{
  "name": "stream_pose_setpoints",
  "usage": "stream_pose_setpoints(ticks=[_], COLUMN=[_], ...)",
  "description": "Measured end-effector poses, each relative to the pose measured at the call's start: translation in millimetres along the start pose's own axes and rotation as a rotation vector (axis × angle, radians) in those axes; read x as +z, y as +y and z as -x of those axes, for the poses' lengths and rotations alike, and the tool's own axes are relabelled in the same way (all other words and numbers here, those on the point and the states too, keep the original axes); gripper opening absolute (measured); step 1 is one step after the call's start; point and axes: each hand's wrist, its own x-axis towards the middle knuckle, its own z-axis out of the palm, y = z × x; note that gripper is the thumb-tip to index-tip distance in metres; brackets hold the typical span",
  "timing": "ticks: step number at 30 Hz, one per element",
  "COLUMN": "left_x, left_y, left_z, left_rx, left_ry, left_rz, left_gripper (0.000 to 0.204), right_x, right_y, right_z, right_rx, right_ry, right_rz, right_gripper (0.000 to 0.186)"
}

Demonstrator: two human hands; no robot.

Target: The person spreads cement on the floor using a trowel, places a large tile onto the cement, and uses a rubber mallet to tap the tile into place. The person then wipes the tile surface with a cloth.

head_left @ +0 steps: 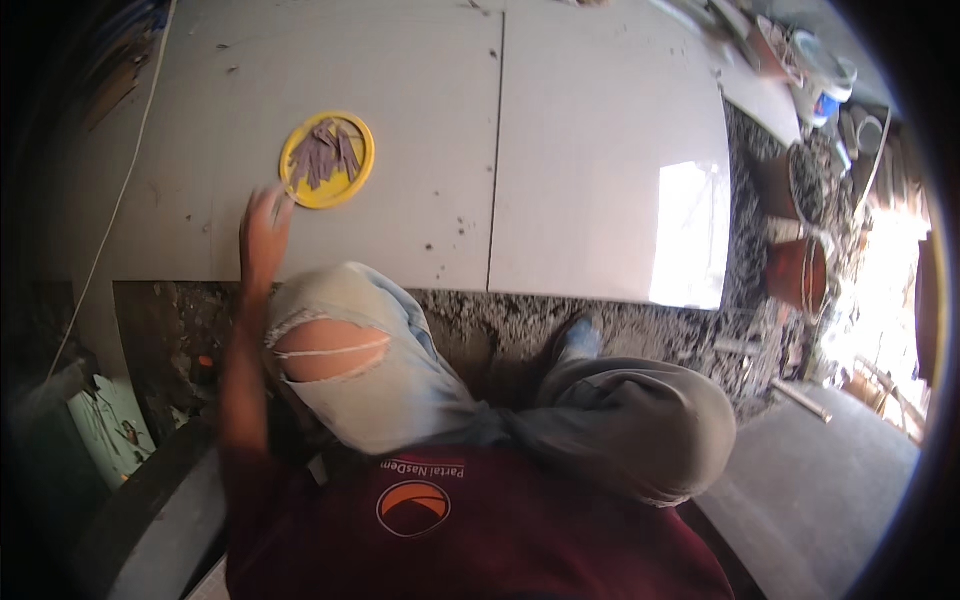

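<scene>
**Hand stretched to yellow lid on tiled floor**

The left hand (263, 225) is seen extended over large pale tiles (400, 130), its blurred fingers spread loosely and reaching the lower left rim of a round yellow lid (327, 160). Whether the rim is actually touched cannot be told through the blur; nothing is gripped. The lid lies flat on the left tile, well left of the joint (495, 150) between the two tiles, and is filled with a heap of small greyish-purple wedges (325, 153).

The right hand is not seen in the frame.

Below the hand, a knee in torn light jeans (350, 350) is raised, with a second leg in grey cloth (640, 420) bent to the right and a blue shoe (580, 338) set on speckled rubble (600, 325) just beyond the tiles' near edge. A dark red shirt (480, 540) fills the lower edge.

A thin white cord (120, 190) is run along the left side of the tiles. At the far right, past the tiles' edge, a rust-coloured bucket (798, 272) is stood among debris, with a white tub (825, 70) farther off near the upper right. Strong sunlight is thrown across the right tile and the ground beyond it.
</scene>
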Motion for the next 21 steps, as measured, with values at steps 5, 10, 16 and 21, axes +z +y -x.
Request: stream_pose_setpoints(ticks=[5, 10, 16, 21], left_x=[44.7, 129.8, 222.2, 263.9], left_y=[124.8, 204.3, 230.4, 226.2], left_z=[-158.1, -211.0, -213.2, -221.7], left_rx=[0.577, 0.810, 0.573, 0.279], left_ry=[-0.401, -0.734, -0.828, -0.796], left_rz=[-0.217, -0.544, -0.526, -0.376], left_gripper=[0.057, 0.086, 0.095, 0.108], right_x=[-26.2, -33.5, -41.3, -1.7], right_y=[-16.0, -39.6, -46.4, -47.5], right_z=[63.3, 79.9, 52.0, -55.4], right_rx=[0.122, 0.187, 0.245, 0.132], right_ry=[0.064, 0.131, 0.132, -0.030], right_rz=[-0.119, -0.217, -0.272, 0.027], right_gripper=[0.028, 0.028, 0.028, 0.034])
